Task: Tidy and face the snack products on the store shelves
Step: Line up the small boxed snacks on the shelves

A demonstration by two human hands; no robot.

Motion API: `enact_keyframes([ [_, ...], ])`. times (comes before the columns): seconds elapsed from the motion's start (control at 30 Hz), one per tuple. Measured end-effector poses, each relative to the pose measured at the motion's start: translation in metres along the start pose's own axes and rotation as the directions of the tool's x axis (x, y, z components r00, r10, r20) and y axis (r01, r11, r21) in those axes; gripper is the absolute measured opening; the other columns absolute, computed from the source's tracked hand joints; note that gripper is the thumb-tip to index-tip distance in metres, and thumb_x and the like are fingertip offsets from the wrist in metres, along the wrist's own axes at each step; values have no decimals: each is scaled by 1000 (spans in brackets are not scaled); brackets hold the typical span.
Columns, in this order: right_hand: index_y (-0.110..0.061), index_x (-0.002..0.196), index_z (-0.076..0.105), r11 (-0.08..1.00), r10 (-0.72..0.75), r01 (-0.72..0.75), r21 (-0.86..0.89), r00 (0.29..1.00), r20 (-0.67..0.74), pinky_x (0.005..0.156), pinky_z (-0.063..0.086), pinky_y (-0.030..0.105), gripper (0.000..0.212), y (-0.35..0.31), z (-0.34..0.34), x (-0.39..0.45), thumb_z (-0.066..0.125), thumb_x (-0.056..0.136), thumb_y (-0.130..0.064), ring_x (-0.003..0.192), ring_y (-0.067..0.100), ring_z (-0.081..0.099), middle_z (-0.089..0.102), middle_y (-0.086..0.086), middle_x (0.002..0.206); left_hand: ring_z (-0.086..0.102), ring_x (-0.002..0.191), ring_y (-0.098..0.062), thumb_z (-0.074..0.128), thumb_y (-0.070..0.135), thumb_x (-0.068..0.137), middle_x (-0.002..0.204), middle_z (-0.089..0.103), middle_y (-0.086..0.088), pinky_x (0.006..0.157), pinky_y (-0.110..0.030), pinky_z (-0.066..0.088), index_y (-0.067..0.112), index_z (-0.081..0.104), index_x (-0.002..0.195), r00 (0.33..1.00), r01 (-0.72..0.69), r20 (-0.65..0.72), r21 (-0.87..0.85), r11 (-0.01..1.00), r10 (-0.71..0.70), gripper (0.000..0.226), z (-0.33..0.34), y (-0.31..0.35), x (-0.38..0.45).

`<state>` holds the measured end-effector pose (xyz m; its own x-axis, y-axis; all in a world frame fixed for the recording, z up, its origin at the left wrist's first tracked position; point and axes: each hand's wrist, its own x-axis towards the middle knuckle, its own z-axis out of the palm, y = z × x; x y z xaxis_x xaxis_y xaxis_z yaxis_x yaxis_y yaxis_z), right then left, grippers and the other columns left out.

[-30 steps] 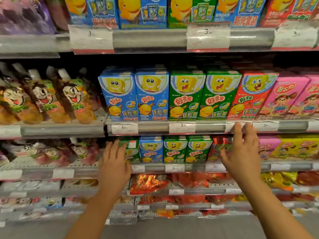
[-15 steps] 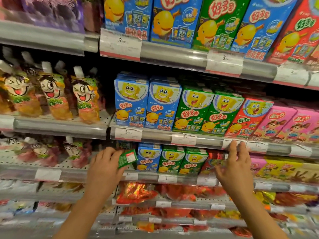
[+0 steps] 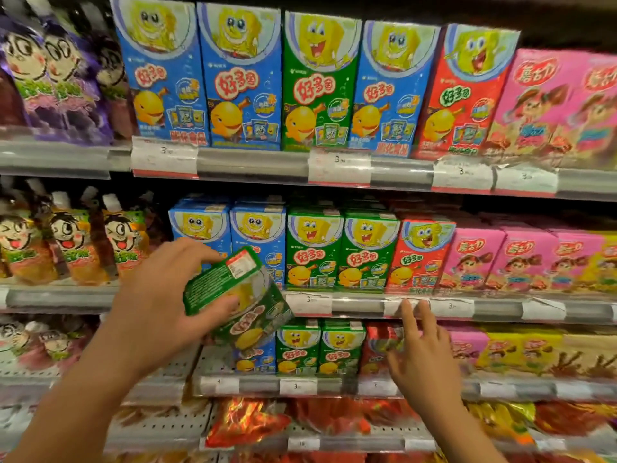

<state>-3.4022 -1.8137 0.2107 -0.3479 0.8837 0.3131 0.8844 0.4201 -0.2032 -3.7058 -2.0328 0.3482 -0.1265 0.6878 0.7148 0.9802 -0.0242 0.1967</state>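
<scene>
The left hand (image 3: 157,305) grips a green box (image 3: 233,295), tilted, its long axis slanting down-right; its green row (image 3: 320,349) lies just right. The right hand (image 3: 424,359) hovers open.

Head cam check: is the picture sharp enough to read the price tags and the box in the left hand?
Head view: soft all over, motion-smeared. Price tags show only a blurred "3", glare on their plastic strip. Green box in the left hand is tilted, its print unreadable. Right hand is streaked with blur. Wide-angle bending toward the edges; shelf backs in dark shadow.
</scene>
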Motion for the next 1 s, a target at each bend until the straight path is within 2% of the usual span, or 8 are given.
enact_keyframes([
  [0.13,-36,161,9,994,-84,74,83,990,115,106,45,33,78,15,-25,5,52,97,-50,146,24,33,2,-2,170,54,107,-11,61,61,82,115,56,11,86,-33,46,24,59,117,998,-46,-38,-4,999,46,50,-8,15,33],
  [0.23,-44,156,25,987,-119,104,127,986,118,99,49,31,67,25,-56,15,52,96,-57,139,11,46,21,-14,165,55,115,-12,62,61,81,123,57,15,93,-39,49,29,58,117,997,-57,-52,-35,998,55,48,-13,21,61],
  [0.37,-42,114,66,903,-182,251,348,958,-220,72,58,30,24,18,-105,26,68,90,-39,84,-9,67,71,-16,115,41,133,0,62,66,78,141,49,26,107,-33,34,38,58,116,998,-37,-45,-112,993,32,47,-11,26,95],
  [0.5,-33,100,73,825,-258,450,343,838,-480,69,54,20,20,-13,-172,41,60,87,-42,83,-11,66,67,-30,88,31,146,2,62,68,75,146,43,34,117,-36,29,48,55,108,999,13,-26,-206,979,-19,39,5,23,111],
  [0.63,-25,106,73,781,-365,582,228,721,-589,74,59,35,25,-41,-235,70,58,90,-38,89,6,70,72,-17,100,26,153,-10,67,68,75,149,47,31,120,-56,30,48,57,115,986,149,-15,-353,924,-165,46,10,12,111],
  [0.8,-15,120,67,773,-505,632,-50,567,-651,92,49,38,37,-73,-287,128,54,91,-36,113,24,61,69,1,120,22,154,-10,68,68,74,149,45,35,121,-58,25,42,56,114,986,153,-4,-393,907,-168,49,11,7,109],
  [0.9,-11,134,59,784,-554,600,-160,559,-617,103,44,43,53,-89,-309,160,54,88,-37,122,29,52,62,8,131,19,155,-12,68,69,74,151,42,35,121,-61,24,42,56,120,982,175,8,-414,893,-188,54,12,2,108],
  [1.0,-9,146,49,831,-545,493,-257,632,-551,112,39,49,65,-98,-322,184,60,90,-40,132,34,46,54,12,143,20,155,-12,67,69,74,150,43,36,123,-59,20,42,57,118,982,172,-3,-418,892,-191,53,13,3,109],
])
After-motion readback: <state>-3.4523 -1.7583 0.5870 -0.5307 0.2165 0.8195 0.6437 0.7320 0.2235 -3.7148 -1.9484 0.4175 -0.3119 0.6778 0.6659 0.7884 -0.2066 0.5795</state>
